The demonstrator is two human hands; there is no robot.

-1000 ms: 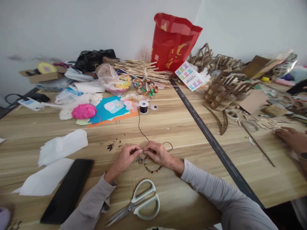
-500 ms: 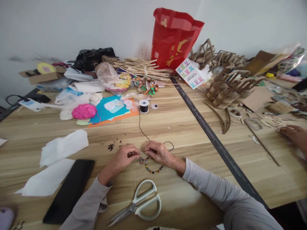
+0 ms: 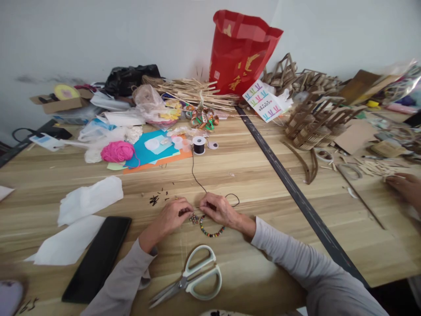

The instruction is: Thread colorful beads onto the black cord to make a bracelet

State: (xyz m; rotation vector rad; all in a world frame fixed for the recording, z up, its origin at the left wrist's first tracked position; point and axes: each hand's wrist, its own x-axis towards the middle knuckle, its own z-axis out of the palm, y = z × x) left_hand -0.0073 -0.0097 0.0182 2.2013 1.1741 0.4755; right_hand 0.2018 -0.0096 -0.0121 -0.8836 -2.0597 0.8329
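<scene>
Pinching the black cord at centre frame, both hands, left and right, meet above the bead string on the table; best keep the cord taut and the beads flat.

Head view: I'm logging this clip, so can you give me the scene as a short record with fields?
left hand: fingertips pinched, at the black cord
right hand: pinching the cord opposite the left hand
black cord: runs from the hands to the spool
bead string: curved on the table below the hands
scissors: lying near the table edge
phone: flat, screen dark, left of the arms
another person's hand: far right
</scene>
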